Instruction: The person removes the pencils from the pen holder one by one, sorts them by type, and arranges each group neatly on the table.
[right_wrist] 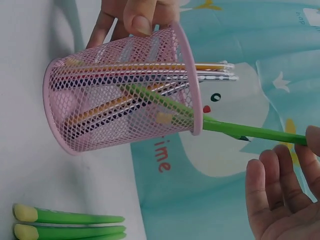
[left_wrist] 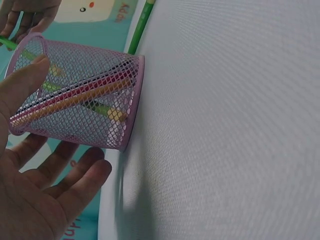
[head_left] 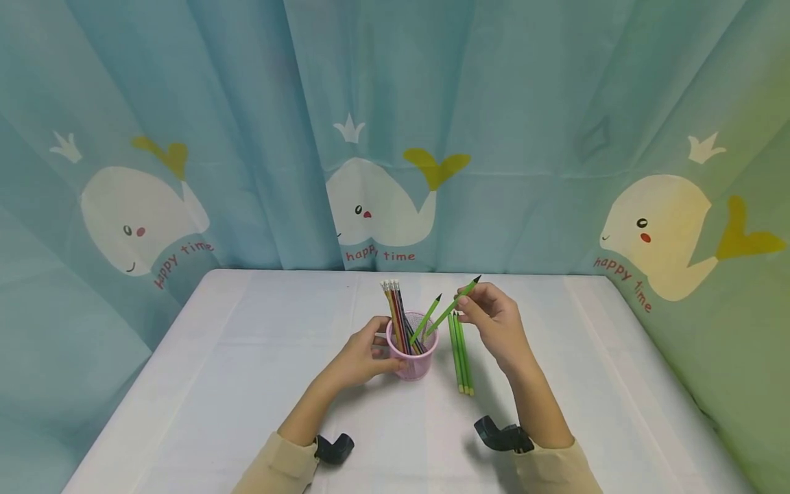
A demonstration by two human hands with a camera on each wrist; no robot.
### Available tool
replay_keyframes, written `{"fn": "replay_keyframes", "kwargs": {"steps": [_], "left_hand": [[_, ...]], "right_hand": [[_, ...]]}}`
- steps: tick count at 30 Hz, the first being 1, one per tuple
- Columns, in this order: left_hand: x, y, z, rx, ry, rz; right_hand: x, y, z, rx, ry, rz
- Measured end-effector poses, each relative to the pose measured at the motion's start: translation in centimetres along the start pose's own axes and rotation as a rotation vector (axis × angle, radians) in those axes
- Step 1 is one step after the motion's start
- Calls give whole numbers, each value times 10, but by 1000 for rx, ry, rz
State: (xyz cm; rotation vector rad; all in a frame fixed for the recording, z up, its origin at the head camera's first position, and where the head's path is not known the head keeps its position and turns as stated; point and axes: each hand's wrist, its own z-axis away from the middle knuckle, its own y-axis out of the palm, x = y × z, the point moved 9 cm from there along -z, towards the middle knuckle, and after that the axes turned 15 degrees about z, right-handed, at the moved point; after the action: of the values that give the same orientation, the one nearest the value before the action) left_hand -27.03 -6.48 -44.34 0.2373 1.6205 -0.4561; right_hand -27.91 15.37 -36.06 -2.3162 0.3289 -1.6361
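Note:
A pink mesh pencil cup (head_left: 415, 369) stands upright on the white table, with my left hand (head_left: 358, 353) holding it around its left side, thumb at the front and fingers behind. Several dark, red and yellow pencils (head_left: 396, 315) lean in it, white ends up. One green pencil (head_left: 427, 317) also leans inside, its black point upward. My right hand (head_left: 500, 326) pinches another green pencil (head_left: 449, 309) near its sharpened top. In the right wrist view this pencil slants through the cup's mouth, its yellow end (right_wrist: 164, 118) showing behind the mesh.
Three green pencils (head_left: 461, 357) lie side by side on the table (head_left: 247, 384), right of the cup. Behind the table's far edge hangs a blue curtain (head_left: 518, 123) with printed whales. Each wrist carries a black strap piece (head_left: 503, 436).

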Motion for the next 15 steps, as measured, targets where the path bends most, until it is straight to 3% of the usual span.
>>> {"fn": "replay_keyframes", "kwargs": {"steps": [6,15], "left_hand": [[0,0,-1,-7,6,1],[2,0,-1,-14,-5,11]], "right_hand": [[8,-5,1,-18,-42,-83],[16,-16,3,-93,-38,-190]]}}
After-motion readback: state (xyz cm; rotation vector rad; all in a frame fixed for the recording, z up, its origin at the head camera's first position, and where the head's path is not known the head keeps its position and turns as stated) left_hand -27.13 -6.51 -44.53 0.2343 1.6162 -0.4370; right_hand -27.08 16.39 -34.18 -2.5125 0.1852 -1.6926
